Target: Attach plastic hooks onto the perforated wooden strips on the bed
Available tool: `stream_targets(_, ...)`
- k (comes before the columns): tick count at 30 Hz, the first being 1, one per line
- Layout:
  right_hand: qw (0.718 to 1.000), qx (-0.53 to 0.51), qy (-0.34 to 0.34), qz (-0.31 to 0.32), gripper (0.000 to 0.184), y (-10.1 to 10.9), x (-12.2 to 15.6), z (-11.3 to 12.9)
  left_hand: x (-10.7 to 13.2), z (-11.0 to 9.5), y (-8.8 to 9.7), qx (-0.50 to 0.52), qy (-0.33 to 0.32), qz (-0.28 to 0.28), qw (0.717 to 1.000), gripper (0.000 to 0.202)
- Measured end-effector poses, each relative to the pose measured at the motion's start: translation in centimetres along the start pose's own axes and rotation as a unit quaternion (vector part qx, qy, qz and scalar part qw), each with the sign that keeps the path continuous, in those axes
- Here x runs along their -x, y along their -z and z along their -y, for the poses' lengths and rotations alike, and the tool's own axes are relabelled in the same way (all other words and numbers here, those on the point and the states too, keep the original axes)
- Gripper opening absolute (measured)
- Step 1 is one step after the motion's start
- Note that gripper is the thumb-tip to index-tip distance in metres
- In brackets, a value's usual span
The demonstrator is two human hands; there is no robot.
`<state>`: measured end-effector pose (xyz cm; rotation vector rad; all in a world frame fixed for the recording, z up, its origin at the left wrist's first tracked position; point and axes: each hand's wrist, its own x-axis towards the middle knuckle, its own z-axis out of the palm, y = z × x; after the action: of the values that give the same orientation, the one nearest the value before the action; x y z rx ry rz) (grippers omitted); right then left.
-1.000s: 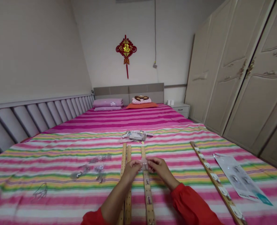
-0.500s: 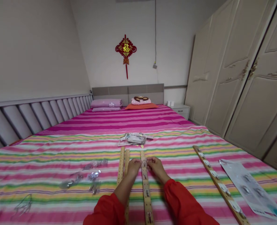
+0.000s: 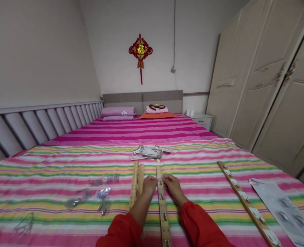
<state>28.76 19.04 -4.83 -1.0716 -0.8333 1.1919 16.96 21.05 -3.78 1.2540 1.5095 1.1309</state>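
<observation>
A narrow perforated wooden strip (image 3: 163,210) lies lengthwise on the striped cloth, with several small metal hooks along it. Near its far end sits a small clear adhesive hook (image 3: 160,182). My left hand (image 3: 150,185) pinches this hook from the left, fingers closed. From the other side, my right hand (image 3: 172,187) grips its right edge between thumb and fingertips. The fingertips partly cover the hook. Left of my left forearm lie two more wooden strips, one (image 3: 134,183) farther out and one (image 3: 141,175) partly hidden by my arm.
At right lie a wooden strip with white-backed hooks (image 3: 240,192) and a clear package of hooks (image 3: 280,206). Loose hooks in clear wrapping (image 3: 103,193) and a thin wire tangle (image 3: 24,224) lie at left. Plastic packets (image 3: 149,151) lie ahead on the striped bed cloth (image 3: 64,164).
The view has shifted slightly, so most things on the bed's right side appear farther right. Both hands stay at the same hook near the strip's far end.
</observation>
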Motion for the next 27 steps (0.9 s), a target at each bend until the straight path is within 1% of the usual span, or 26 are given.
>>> stream_targets(9, 1.000, 0.008, 0.012, -0.004, 0.014, -0.2, 0.0, -0.2, 0.1, 0.0, -0.3, -0.026, 0.000, -0.020, 0.999, 0.017)
stream_targets(14, 1.000, 0.014, 0.012, -0.011, 0.012, -0.2, 0.0, -0.3, -0.1, 0.1, -0.4, -0.050, 0.009, -0.016, 0.999, 0.019)
stream_targets(17, 1.000, 0.019, 0.008, -0.016, 0.012, 0.0, 0.0, -0.5, -0.2, 0.4, -0.6, -0.058, 0.021, -0.016, 0.998, 0.017)
stream_targets(22, 1.000, 0.019, 0.003, -0.025, 0.021, 0.2, -0.2, -1.0, 0.0, 0.6, -0.9, -0.062, 0.046, -0.039, 0.996, 0.013)
stream_targets(27, 1.000, 0.021, -0.003, -0.023, 0.028, 0.4, -0.1, -1.3, 0.8, -0.4, -0.8, -0.044, 0.052, -0.043, 0.997, 0.015)
